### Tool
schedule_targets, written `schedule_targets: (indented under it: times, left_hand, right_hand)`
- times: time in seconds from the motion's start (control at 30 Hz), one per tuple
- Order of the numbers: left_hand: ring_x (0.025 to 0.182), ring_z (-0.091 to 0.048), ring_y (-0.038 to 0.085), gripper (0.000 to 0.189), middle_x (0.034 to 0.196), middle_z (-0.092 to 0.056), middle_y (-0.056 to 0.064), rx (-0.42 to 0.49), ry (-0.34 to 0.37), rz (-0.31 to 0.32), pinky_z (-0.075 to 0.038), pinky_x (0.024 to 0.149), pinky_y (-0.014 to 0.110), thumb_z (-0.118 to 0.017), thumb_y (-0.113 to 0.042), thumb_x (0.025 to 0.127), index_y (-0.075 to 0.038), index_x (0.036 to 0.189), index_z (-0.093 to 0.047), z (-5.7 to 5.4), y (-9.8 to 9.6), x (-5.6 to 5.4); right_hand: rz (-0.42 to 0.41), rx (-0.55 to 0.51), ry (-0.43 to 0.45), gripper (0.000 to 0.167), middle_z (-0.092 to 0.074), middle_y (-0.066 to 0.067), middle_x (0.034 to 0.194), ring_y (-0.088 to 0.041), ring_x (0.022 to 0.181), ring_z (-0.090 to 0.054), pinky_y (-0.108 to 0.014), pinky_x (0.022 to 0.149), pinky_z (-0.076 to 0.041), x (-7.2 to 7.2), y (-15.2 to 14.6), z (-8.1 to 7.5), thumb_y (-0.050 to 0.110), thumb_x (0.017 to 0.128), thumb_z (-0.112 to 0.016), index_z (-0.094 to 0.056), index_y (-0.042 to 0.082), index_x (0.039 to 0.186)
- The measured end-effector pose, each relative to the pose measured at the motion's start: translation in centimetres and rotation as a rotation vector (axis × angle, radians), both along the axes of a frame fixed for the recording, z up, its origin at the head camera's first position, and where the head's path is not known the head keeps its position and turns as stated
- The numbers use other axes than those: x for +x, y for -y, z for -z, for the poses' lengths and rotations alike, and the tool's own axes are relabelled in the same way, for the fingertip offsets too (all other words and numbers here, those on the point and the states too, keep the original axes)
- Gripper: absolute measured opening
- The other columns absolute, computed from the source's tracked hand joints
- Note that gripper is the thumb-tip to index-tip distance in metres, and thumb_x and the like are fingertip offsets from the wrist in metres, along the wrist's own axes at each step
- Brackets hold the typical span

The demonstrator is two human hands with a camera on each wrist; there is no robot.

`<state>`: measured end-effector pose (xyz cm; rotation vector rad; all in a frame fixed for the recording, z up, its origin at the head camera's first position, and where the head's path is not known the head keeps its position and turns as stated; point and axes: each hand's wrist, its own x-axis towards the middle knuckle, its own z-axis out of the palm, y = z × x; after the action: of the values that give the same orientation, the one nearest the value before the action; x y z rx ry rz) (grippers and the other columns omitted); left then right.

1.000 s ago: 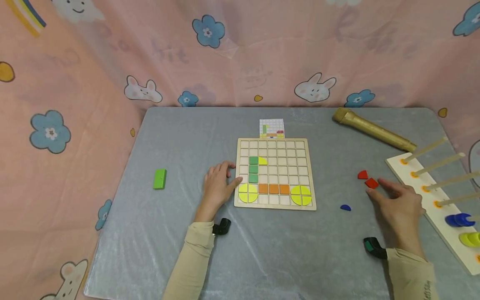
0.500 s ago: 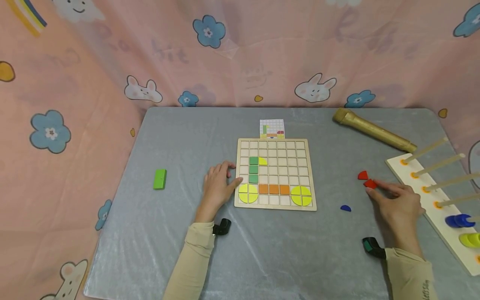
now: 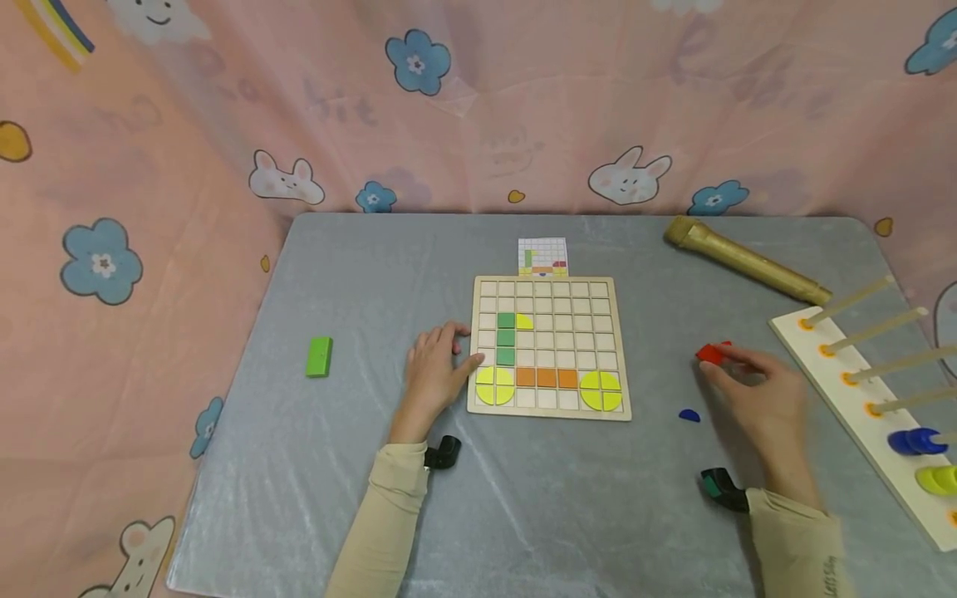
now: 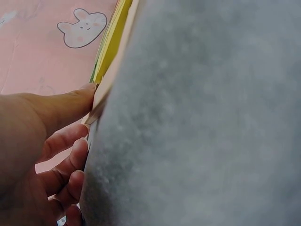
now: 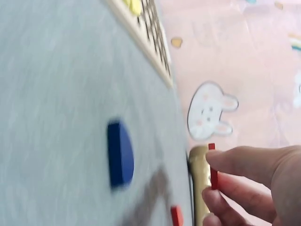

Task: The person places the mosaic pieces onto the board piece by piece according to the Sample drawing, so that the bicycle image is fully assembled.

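My left hand [image 3: 436,370] rests at the left edge of the wooden grid board [image 3: 622,332], the thumb on its rim and the fingers beside it; the left wrist view shows the thumb [image 4: 70,106] touching the edge. On the board lie green squares [image 3: 506,338], orange squares [image 3: 547,378], a yellow quarter piece [image 3: 524,321] and two yellow circles made of quarters [image 3: 601,390]. My right hand [image 3: 766,403] pinches a small red tile [image 3: 709,355] between thumb and fingers. Another red tile [image 5: 177,215] lies on the table, mostly hidden in the head view. Nearby is a blue half-circle [image 3: 689,415].
A printed pattern card [image 3: 542,256] lies at the board's back edge. To the right stand a white peg rack [image 3: 803,336] with wooden rods and blue and yellow rings, and a gold tube [image 3: 748,259]. A green block [image 3: 318,357] lies on the left of the grey table [image 3: 359,274].
My right hand has closed thumb and fingers on a red tile and lifted it, moving left and over the other red tile. The left hand has stayed at the board's edge.
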<state>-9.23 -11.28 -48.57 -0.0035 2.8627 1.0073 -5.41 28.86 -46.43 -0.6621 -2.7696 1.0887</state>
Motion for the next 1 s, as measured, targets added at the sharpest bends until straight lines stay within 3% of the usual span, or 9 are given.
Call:
schedule_targets:
  times: [0.2,0.43,0.63,0.8,0.9,1.0]
  left_hand:
    - [0.101,-0.046,0.025,0.042,0.097,-0.054,0.003,-0.007,0.003,-0.003,-0.033,0.089,0.039,-0.077,-0.032,0.099,-0.015,0.134,-0.061,0.0,0.0,0.0]
    - [0.101,-0.046,0.025,0.042,0.096,-0.054,0.003,-0.001,0.002,-0.006,-0.033,0.089,0.039,-0.077,-0.032,0.099,-0.015,0.134,-0.061,0.1,-0.1,0.0]
    - [0.101,-0.046,0.025,0.042,0.096,-0.054,0.003,-0.005,-0.005,-0.005,-0.033,0.089,0.039,-0.077,-0.032,0.099,-0.015,0.134,-0.061,0.1,0.0,0.0]
    - [0.101,-0.046,0.026,0.043,0.096,-0.054,0.003,-0.004,-0.003,-0.005,-0.033,0.089,0.039,-0.077,-0.032,0.099,-0.014,0.134,-0.061,0.0,0.0,0.0]
    - [0.101,-0.046,0.026,0.043,0.096,-0.054,0.004,-0.004,-0.004,-0.005,-0.033,0.088,0.039,-0.077,-0.032,0.099,-0.014,0.134,-0.061,0.0,-0.1,0.0]
    - [0.101,-0.046,0.026,0.043,0.096,-0.054,0.003,-0.009,-0.002,-0.005,-0.033,0.089,0.039,-0.077,-0.032,0.099,-0.014,0.134,-0.061,0.0,-0.1,0.0]
  right_hand:
    - [-0.21,0.007,-0.139,0.035,-0.072,-0.022,0.12,-0.014,0.097,-0.053,-0.026,0.08,-0.037,-0.4,2.7,0.1,0.015,0.092,-0.084,-0.077,0.003,0.123]
    - [-0.407,-0.011,-0.192,0.032,-0.074,-0.022,0.113,-0.027,0.101,-0.06,-0.03,0.086,-0.041,-1.1,5.1,0.9,0.01,0.088,-0.087,-0.079,0.003,0.118]
    - [-0.503,0.016,-0.163,0.033,-0.074,-0.023,0.115,-0.042,0.113,-0.063,-0.052,0.096,-0.045,-2.0,6.0,1.1,0.009,0.086,-0.088,-0.079,0.003,0.118]
    - [-0.555,0.013,-0.081,0.033,-0.07,-0.023,0.116,-0.042,0.113,-0.058,-0.065,0.098,-0.03,-2.7,6.5,0.8,0.01,0.088,-0.086,-0.079,0.005,0.12]
    - [-0.571,0.011,-0.049,0.033,-0.067,-0.023,0.116,-0.041,0.11,-0.054,-0.067,0.094,-0.022,-3.0,6.7,0.7,0.011,0.088,-0.086,-0.079,0.005,0.12]
    - [-0.575,0.012,-0.05,0.033,-0.066,-0.022,0.113,-0.039,0.106,-0.054,-0.063,0.091,-0.022,-3.1,6.8,0.7,0.011,0.087,-0.088,-0.08,0.005,0.119]
